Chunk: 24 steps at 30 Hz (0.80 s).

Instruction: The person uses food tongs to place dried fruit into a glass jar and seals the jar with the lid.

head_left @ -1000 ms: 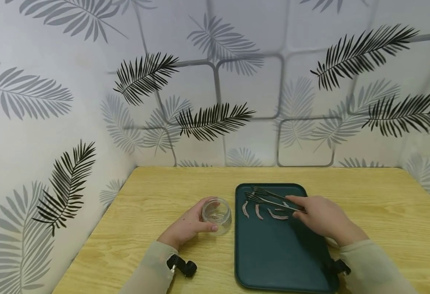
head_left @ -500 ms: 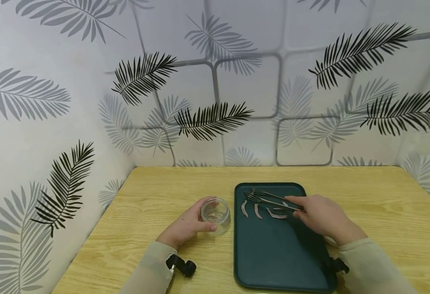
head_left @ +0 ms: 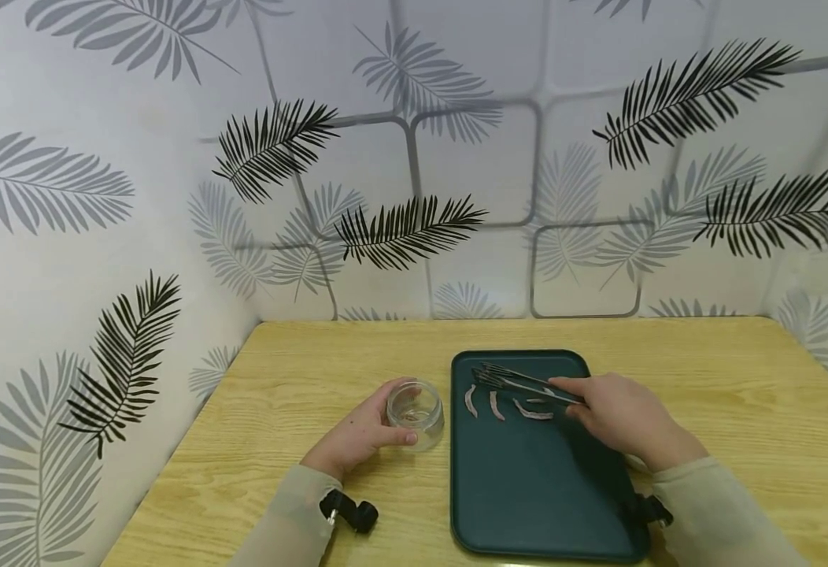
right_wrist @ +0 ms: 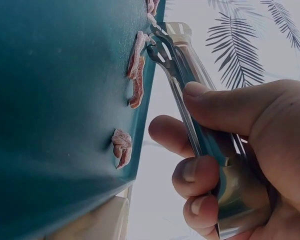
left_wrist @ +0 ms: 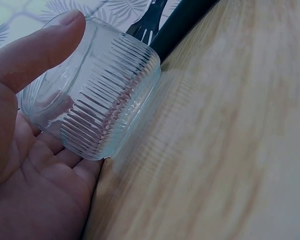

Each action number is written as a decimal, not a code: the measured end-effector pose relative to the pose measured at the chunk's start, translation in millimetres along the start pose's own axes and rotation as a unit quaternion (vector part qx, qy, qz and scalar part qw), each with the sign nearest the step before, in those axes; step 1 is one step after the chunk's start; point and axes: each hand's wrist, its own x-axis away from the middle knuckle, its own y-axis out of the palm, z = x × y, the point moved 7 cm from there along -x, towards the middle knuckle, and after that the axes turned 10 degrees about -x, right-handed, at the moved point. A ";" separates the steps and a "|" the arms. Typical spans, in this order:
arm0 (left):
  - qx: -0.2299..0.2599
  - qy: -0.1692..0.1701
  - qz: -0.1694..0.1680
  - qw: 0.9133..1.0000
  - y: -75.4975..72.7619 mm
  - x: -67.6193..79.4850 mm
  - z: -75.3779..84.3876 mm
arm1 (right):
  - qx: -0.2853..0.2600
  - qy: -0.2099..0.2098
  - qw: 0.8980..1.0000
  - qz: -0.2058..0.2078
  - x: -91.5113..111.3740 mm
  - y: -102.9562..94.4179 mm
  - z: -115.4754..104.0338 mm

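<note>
My left hand (head_left: pixel 360 433) grips a clear glass jar (head_left: pixel 424 433) on the table, thumb in front and fingers round the back. Ribbed sides of the jar (left_wrist: pixel 110 95) show in the left wrist view; whether anything lies inside I cannot tell. In my right hand (head_left: pixel 622 417) are metal tongs (head_left: pixel 534 386), held between thumb and fingers over the tray's far end. Their forked tips (right_wrist: pixel 160 45) are close to strips at the tray's edge; contact is unclear. Several pinkish-brown strips like dried meat (head_left: pixel 497 405) lie spread on the dark green tray (head_left: pixel 527 488).
The tray stands right of the jar on a wooden table (head_left: pixel 315 354). Behind the table rises a leaf-patterned wall (head_left: pixel 471 173). Something pale (head_left: pixel 637 465) shows beside the tray under my right wrist, mostly hidden. Each sleeve carries a black wrist mount (head_left: pixel 349 510).
The tips of the tongs have come slightly closer together. My left hand and the jar stay where they were, and the strips look unmoved.
</note>
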 end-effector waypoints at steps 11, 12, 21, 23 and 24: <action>-0.003 0.002 -0.002 1.000 0.2 0.3 -0.5 | -0.001 0.005 1.000 0.008 2.4 -2.9 0.1; -0.002 0.001 -0.002 1.000 0.3 0.5 -0.5 | -0.004 0.002 1.000 0.009 2.6 -3.7 0.2; -0.002 -0.001 -0.001 1.000 0.1 1.0 0.7 | -0.051 -0.014 0.998 0.014 8.2 -18.4 -4.7; 0.001 -0.001 -0.001 1.000 0.3 0.9 0.5 | -0.054 -0.023 0.998 0.016 8.9 -21.8 -10.3; 0.001 -0.001 0.000 1.000 0.3 1.1 0.5 | -0.055 -0.028 0.998 0.017 9.3 -23.2 -13.9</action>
